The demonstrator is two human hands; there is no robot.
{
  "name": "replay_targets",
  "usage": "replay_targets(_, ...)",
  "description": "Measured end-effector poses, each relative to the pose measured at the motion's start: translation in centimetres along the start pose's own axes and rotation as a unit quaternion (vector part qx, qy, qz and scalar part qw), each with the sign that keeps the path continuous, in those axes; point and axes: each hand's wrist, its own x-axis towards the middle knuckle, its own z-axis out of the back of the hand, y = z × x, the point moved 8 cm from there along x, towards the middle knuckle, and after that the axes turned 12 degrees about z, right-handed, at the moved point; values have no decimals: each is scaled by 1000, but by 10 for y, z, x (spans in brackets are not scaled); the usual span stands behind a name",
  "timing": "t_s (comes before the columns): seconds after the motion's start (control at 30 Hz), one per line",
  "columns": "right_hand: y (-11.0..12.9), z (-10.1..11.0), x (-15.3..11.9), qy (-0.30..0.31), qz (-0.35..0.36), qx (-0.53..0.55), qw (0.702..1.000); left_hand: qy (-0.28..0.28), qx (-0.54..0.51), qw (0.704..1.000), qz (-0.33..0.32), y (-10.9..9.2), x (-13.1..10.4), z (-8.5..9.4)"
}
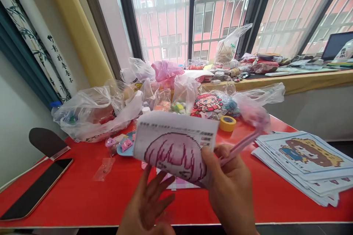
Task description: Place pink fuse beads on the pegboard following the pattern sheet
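My right hand [230,187] grips a folded paper pattern sheet [176,150], its thumb on the front. Printed on the sheet is a pink pixel drawing with rows of small text above it. A pink pen-like stick [239,143] is also held between the fingers of that hand, slanting up to the right; its far end is blurred against a plastic bag. My left hand [150,202] is below the sheet with fingers spread and nothing in them; whether a fingertip touches the paper is unclear. Behind the sheet, a pink-and-white gridded piece [182,183] lies partly hidden on the red table [96,202].
A blue plate [120,149] holds small pink packets. Yellow tape [227,123] stands near plastic bags [96,106] along the back. Pattern sheets [309,158] are stacked right. A phone [38,187] and a dark rounded panel [46,142] are left; a small clear bag [103,169] lies nearby.
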Motion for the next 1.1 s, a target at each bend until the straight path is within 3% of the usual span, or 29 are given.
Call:
replay_targets(0.07, -14, -14, -11, 74, -46, -27, 996, 42, -18, 999, -9, -10, 6, -21)
replay_targets(0.1, -20, -20, -17, 108, -54, -33, 992, 36, -25, 999, -21, -18, 9, -27)
replay_targets(0.17, -26, -28, -22, 154, -32, -52, 986, -35, -52, 998, -23, -28, 13, -27)
replay_targets(0.23, -19, -24, -17, 136, 65, -116, 982, -109, -102, 989, -20, -31, 16, -20)
replay_targets(0.3, -7, -11, -8, 68, 177, -199, 961, -158, -138, 978, -3, -26, 19, -13)
replay_targets(0.37, -12, -5, 3, 57, 175, -234, 955, -185, -158, 970, -13, -22, 23, -7)
replay_targets(0.47, -44, -12, 20, 147, 60, -194, 968, -158, -163, 974, -20, -18, 38, -10)
replay_targets(0.5, -49, -12, 26, 150, 48, -194, 968, -112, -146, 983, -7, -17, 47, -17)
replay_targets(0.6, -53, -13, 50, 122, 97, -224, 962, -20, -98, 994, 38, -13, 76, -32)
replay_targets(0.67, -57, -18, 70, 142, 121, -245, 951, -23, -74, 993, 85, -10, 100, -30)
replay_targets(0.77, -70, -18, 106, 199, 120, -264, 936, -39, -64, 996, 46, -25, 138, -23)
replay_targets(0.9, -82, 9, 149, 210, 196, -399, 871, -31, -84, 996, -19, -38, 186, -22)
replay_targets(1.0, -90, 25, 161, 237, 281, -414, 833, -60, -102, 993, -20, -26, 215, -20)
replay_targets(1.1, -100, 23, 158, 307, 365, -388, 789, -76, -105, 992, 7, -8, 236, -21)
